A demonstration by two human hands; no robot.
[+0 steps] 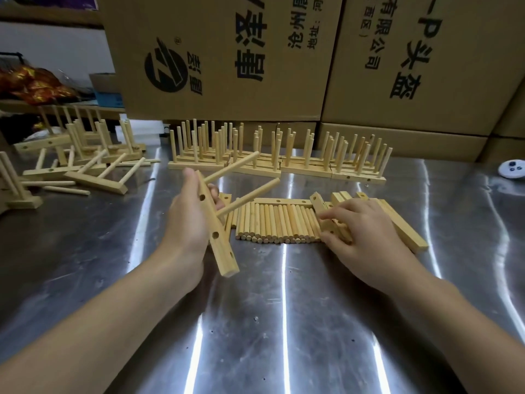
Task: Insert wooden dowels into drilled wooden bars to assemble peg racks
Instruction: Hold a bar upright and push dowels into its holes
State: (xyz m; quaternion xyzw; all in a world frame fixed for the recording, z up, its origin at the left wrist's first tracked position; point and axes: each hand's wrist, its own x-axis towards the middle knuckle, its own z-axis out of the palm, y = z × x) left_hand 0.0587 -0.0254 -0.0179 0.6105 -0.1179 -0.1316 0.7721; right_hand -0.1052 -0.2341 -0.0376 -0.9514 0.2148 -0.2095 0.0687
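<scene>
With the bar clamped in the left hand, a dowel from the dowel row is best entered square; whether anything is grasped by the right hand, beside that row, cannot be told.

left carton: 沧州, 地址 | right carton: 有限公司, (西区), 头盔

There are two hands, the left hand and the right hand, and both are bare. Behind each hand is a long, bare arm: the left arm and the right arm. Each arm looks wider the farther it is from its hand.
</scene>
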